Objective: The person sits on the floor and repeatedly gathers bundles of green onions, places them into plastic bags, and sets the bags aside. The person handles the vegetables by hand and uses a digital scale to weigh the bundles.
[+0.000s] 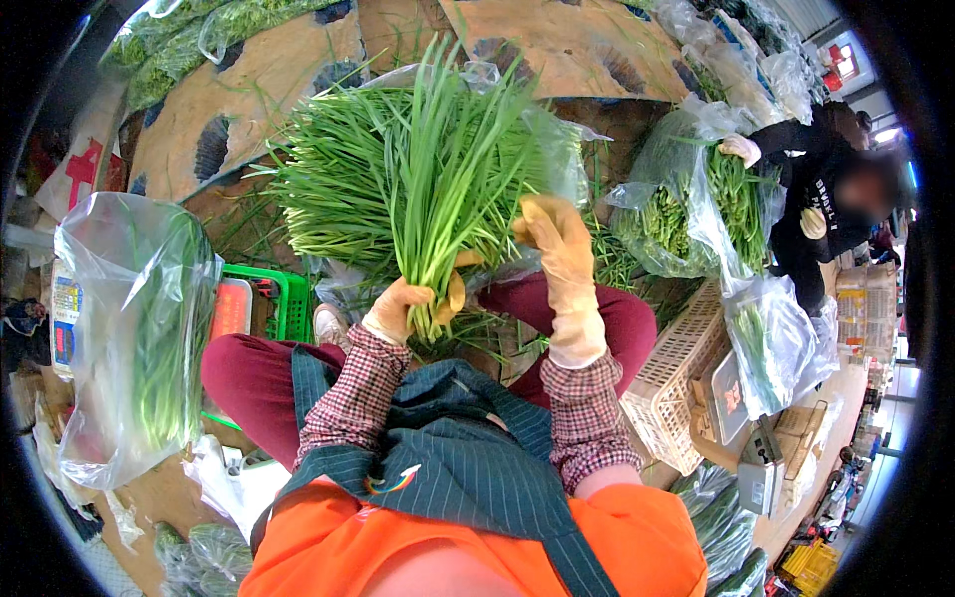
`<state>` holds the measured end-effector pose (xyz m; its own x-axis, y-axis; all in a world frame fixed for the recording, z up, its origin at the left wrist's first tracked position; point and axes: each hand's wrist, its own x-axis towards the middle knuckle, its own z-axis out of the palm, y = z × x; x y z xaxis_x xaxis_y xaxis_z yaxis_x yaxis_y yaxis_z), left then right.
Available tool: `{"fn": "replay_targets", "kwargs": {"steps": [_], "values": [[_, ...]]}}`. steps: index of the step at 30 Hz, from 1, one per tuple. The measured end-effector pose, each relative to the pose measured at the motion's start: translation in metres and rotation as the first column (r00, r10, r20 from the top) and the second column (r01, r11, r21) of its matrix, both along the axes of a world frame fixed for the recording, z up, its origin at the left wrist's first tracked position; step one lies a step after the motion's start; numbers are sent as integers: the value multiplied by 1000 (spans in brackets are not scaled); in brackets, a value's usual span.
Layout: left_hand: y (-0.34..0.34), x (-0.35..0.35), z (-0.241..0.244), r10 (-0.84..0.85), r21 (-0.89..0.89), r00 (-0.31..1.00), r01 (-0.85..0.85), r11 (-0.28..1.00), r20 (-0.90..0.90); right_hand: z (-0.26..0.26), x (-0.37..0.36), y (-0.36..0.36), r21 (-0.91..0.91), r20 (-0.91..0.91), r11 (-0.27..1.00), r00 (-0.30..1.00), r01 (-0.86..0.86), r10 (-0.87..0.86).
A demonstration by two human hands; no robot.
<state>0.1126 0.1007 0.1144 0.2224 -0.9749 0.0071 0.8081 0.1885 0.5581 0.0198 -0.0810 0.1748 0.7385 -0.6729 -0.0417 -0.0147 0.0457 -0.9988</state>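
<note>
In the head view my gloved left hand point(406, 307) is closed around the pale stem ends of a bunch of green garlic chives point(440, 201). The leaves fan upward from my fist, away from me. To the right, my gloved right hand point(553, 231) is raised with curled fingers near the chives. Nothing can be made out in it, and the fingertips are partly turned away. Behind the held bunch lies a large heap of garlic chives point(336, 179), stems mostly pointing left, on clear plastic sheeting point(571, 160).
At left, a clear bag of chives point(142, 336) stands before a scale point(66, 321) and a green plastic crate point(292, 302). On the right are a beige slatted crate point(671, 373), a bagged vegetable bundle point(664, 216) and a co-worker's gloved hand point(740, 149). Cardboard point(567, 45) lies beyond the heap.
</note>
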Motion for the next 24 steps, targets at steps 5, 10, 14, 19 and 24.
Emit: {"fn": "replay_targets", "kwargs": {"steps": [5,10,14,19,24], "values": [[-3,-17,-51,198,20,837,-219,976,-509,-71,20,1,-7,-523,964,823,-265,222],[2,-31,-30,366,224,903,-318,921,-223,-88,9,36,-133,-382,980,920,-146,85],[2,-26,-34,353,268,934,-326,906,-57,-59,18,54,-421,-465,887,885,-191,-30],[5,-32,-55,362,369,903,-264,891,-230,-38,42,70,-656,-609,581,793,-482,-29],[8,-27,-65,315,305,852,-196,932,-418,-56,38,55,-598,-516,739,855,-310,-59]]}}
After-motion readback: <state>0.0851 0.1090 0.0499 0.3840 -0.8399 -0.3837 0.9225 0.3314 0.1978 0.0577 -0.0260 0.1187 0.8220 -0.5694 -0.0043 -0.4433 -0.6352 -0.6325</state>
